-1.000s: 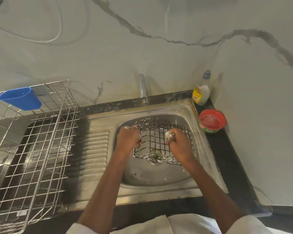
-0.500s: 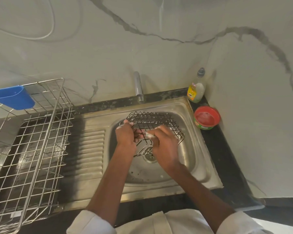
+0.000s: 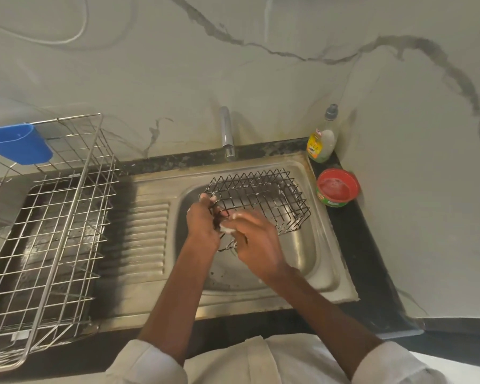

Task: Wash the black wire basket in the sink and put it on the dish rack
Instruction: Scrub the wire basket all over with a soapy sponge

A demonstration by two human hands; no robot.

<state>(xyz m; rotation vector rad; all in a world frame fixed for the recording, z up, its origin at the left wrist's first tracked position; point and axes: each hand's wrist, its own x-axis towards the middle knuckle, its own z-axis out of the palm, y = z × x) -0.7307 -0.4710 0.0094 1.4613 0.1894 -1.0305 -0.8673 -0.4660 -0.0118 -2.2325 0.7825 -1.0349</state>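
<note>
I count one black wire basket (image 3: pixel 263 202) over the sink (image 3: pixel 305 256): left hand (image 3: pixel 203 225) grips its corner, right hand (image 3: pixel 257 245) pinches one soapy sponge (image 3: pixel 227 230); one dish rack (image 3: pixel 47 234) left of both.

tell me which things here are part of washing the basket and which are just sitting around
Part of the job:
black wire basket, gripped by the left hand
soapy scrubber in the right hand
sink
dish rack
tap

Just sitting around:
blue cup hung on the rack
soap bottle
red tub
</note>
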